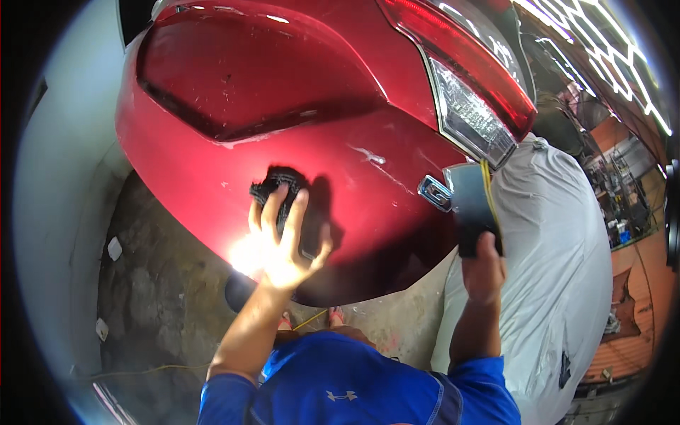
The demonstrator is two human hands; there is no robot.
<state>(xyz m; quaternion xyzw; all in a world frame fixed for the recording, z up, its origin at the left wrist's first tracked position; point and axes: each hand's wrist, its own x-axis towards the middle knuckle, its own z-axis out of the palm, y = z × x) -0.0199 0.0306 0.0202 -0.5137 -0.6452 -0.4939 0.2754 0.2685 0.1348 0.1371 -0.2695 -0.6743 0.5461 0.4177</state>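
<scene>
A glossy red car rear panel (382, 163) fills the space before me, with pale scuffs on its paint. My left hand (283, 244) presses a crumpled black cloth (283, 180) on the panel, its fingers spread over the cloth. In my right hand (484, 269) is a flat, dark rectangular slab with a yellow edge (473, 202), held upright beside the panel's right side; its kind does not show clearly. A chrome emblem (434, 193) sits on the paint just left of the slab. Above it is the red and clear tail light (474, 113).
White sheeting (545, 269) drapes a large shape on my right. A pale wall (71, 177) rises at the left. Bits of white litter (115, 248) and a thin yellow cord (152, 368) lie on the stained floor. Shelves with clutter (627, 184) stand at the far right.
</scene>
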